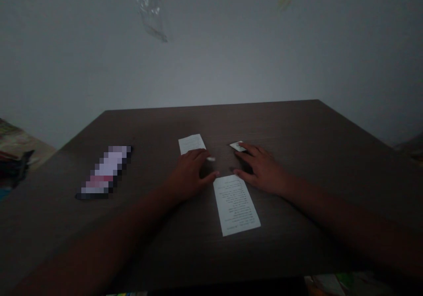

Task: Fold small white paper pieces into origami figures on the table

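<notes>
My left hand (191, 172) lies palm down with its thumb apart from the fingers, partly covering a printed slip of paper (191, 143). A small white bit (210, 159), blurred, shows by its fingertips; I cannot make out what it is. My right hand (262, 166) is spread open, its fingertips at a small pale piece of paper (237, 146), partly hidden under them. Between me and both hands lies a longer printed paper strip (236, 205), flat on the table. Both thumbs are near its far edge, the right one at its corner.
A phone-like device (105, 170) with a blurred-out screen lies on the left of the dark wooden table (330, 155). A pale wall (231, 58) rises behind the table's far edge. Dim clutter (15, 159) shows beyond the left side.
</notes>
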Demonstrator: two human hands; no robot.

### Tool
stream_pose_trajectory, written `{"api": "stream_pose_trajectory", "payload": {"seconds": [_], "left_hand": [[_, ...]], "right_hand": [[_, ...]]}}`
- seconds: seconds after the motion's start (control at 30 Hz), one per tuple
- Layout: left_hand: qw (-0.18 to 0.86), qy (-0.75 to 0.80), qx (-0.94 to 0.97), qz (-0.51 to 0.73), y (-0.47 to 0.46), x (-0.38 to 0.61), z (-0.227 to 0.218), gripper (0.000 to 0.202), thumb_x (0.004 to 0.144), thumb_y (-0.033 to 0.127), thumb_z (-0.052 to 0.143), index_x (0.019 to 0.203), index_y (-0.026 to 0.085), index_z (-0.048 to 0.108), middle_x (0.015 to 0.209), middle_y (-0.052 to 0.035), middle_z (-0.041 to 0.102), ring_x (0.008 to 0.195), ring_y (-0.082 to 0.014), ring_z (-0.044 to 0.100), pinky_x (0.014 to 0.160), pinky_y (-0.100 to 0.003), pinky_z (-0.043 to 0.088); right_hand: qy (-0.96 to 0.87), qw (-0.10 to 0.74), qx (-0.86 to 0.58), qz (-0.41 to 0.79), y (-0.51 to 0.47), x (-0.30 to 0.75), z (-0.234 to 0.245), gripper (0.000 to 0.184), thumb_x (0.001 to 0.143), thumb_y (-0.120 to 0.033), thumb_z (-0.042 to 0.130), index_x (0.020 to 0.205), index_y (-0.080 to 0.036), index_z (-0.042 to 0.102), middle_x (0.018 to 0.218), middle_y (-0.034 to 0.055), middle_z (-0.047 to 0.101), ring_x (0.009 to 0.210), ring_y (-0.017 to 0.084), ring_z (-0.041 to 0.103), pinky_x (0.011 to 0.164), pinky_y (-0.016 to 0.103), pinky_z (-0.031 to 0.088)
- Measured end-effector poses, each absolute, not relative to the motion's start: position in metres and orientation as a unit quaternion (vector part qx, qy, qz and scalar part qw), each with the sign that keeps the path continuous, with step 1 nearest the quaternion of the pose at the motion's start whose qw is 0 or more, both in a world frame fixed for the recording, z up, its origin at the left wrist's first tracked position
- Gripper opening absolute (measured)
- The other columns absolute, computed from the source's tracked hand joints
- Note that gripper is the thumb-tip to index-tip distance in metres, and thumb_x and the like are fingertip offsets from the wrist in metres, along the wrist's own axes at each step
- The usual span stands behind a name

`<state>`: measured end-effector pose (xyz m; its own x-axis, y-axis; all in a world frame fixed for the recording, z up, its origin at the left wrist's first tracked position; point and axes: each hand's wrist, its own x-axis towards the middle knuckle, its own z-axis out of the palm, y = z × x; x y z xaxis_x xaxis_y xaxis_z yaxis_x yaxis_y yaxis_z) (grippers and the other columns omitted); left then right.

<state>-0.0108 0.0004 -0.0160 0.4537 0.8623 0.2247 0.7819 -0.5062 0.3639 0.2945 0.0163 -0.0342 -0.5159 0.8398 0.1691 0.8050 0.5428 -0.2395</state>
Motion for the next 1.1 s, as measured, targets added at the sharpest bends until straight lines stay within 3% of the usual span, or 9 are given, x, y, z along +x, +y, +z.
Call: {"api": "stream_pose_trajectory", "payload": {"seconds": [0.1,0.2,0.4,0.6,0.83,1.1], "left_hand": [[0.117,0.476,0.857,0.159,-0.001,-0.009,-0.015,0.054,0.112,0.049,0.074,0.152,0.014,0.068,0.163,-0.0239,0.070,0.153,-0.0430,0.064,0.132,-0.066,0.051],[0.119,0.473,0.857,0.168,0.003,-0.011,-0.018,0.051,0.112,0.051,0.072,0.149,0.016,0.070,0.159,-0.0208,0.074,0.149,-0.0408,0.068,0.129,-0.065,0.054],[0.078,0.508,0.833,0.204,0.007,-0.015,-0.025,0.038,0.111,0.037,0.066,0.144,0.020,0.071,0.151,-0.0174,0.076,0.141,-0.0377,0.072,0.124,-0.063,0.061],[0.058,0.535,0.822,0.185,0.009,-0.017,-0.020,0.037,0.106,0.022,0.058,0.140,0.015,0.070,0.151,-0.0231,0.072,0.142,-0.0388,0.071,0.127,-0.061,0.059],[0.052,0.562,0.815,0.133,0.003,-0.017,-0.008,0.021,0.105,0.026,0.061,0.120,0.017,0.073,0.128,-0.0176,0.079,0.117,-0.0344,0.078,0.105,-0.051,0.067],[0.032,0.573,0.815,0.080,0.015,-0.042,-0.006,0.019,0.105,0.026,0.059,0.092,0.019,0.071,0.094,-0.0131,0.075,0.080,-0.0280,0.073,0.075,-0.039,0.062]], "right_hand": [[-0.866,0.121,-0.480,0.066,0.015,0.293,-0.035,0.082,0.104,-0.076,0.073,0.167,-0.023,0.067,0.187,0.0206,0.046,0.162,0.054,0.053,0.128,0.075,0.051],[-0.866,0.110,-0.483,0.065,0.014,0.292,-0.037,0.089,0.100,-0.080,0.077,0.169,-0.025,0.065,0.189,0.0206,0.043,0.162,0.056,0.052,0.127,0.076,0.051],[-0.866,0.102,-0.487,0.056,0.015,0.292,-0.039,0.080,0.107,-0.069,0.073,0.170,-0.022,0.063,0.189,0.0215,0.043,0.162,0.052,0.054,0.127,0.073,0.052],[-0.863,0.111,-0.490,0.053,0.016,0.292,-0.039,0.071,0.109,-0.066,0.070,0.166,-0.024,0.067,0.188,0.0197,0.045,0.163,0.050,0.054,0.128,0.072,0.052],[-0.868,0.122,-0.479,0.054,0.016,0.295,-0.041,0.065,0.111,-0.061,0.069,0.165,-0.025,0.068,0.186,0.0193,0.047,0.161,0.051,0.056,0.127,0.075,0.052],[-0.867,0.116,-0.480,0.061,0.014,0.296,-0.037,0.063,0.113,-0.059,0.067,0.165,-0.022,0.068,0.186,0.0204,0.047,0.161,0.050,0.056,0.129,0.073,0.051]]}}
